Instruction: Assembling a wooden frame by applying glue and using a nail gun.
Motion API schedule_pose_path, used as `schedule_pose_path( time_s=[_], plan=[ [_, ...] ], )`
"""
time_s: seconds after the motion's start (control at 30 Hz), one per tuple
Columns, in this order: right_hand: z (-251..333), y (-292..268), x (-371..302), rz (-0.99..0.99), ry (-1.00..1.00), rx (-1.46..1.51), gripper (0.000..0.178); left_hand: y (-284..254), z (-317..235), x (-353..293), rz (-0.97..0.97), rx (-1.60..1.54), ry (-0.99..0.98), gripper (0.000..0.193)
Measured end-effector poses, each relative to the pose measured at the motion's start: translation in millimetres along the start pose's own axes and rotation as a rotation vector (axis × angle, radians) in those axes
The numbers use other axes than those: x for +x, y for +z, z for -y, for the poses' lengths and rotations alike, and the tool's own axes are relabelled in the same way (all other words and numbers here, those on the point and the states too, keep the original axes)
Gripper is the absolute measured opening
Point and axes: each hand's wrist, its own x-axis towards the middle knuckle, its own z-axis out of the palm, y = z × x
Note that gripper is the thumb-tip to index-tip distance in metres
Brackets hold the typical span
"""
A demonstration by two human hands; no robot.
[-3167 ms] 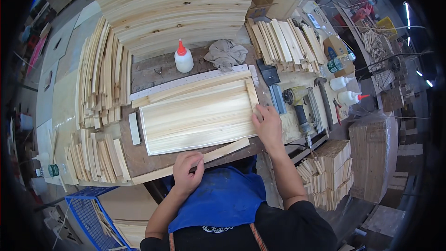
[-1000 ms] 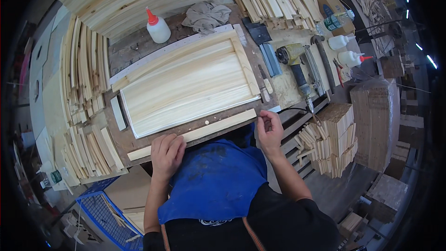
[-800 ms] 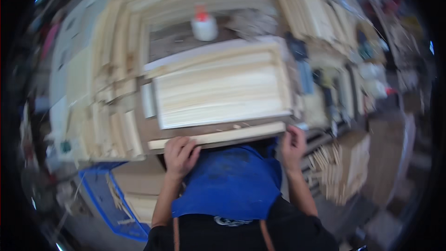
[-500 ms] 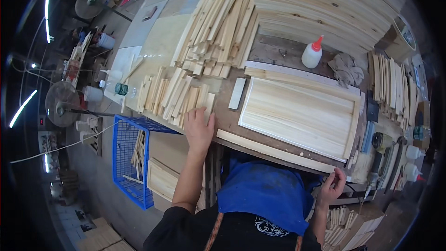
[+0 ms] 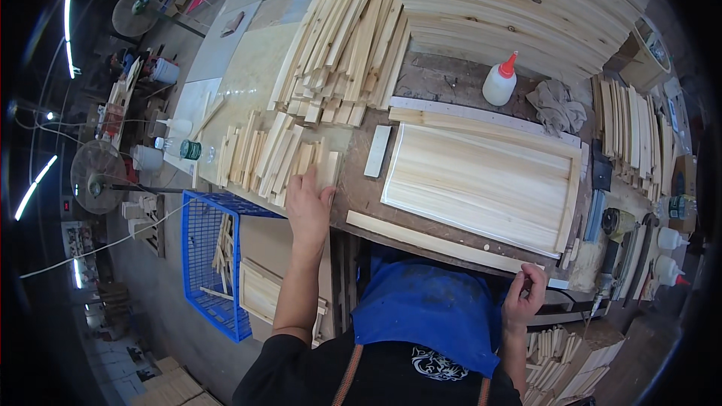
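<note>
Right now, a plastic bottle (image 5: 189, 149) is showing a green label too small for me to read, and a white emblem (image 5: 438, 363) is standing out on the black shirt (image 5: 361, 376). Over on the left, the left hand (image 5: 310, 207) is reaching forward, palm down, fingers bending onto the short sticks (image 5: 274, 154); whether they're gripping one, I can't tell. The right hand (image 5: 525, 297) is curling loosely by the right end of the long strip (image 5: 432, 240), and I can't tell if it's pinching it. That strip is lying along the bench (image 5: 361, 188) edge, just in front of the wooden panel (image 5: 481, 180). Three seconds ago the left hand was resting on the strip; now it's working the sticks, and the right hand is sitting away from the panel's side.
</note>
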Motion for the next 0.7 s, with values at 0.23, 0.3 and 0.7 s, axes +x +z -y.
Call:
schedule_pose_path(
  time_s=[0.23,0.3,0.7],
  plan=[
    [19,3,7,0.017,-0.003,0.005,0.014,13,-1,-14,0.193,-0.601,-0.219,0.029],
    [40,10,11,0.116,0.080,0.151,0.014,9,-19,-23,0.267,-0.892,-0.304,0.024],
    [88,101,69,0.507,0.557,0.905,0.038,-7,-106,-82,0.270,-0.675,0.274,0.022]
  ],
)
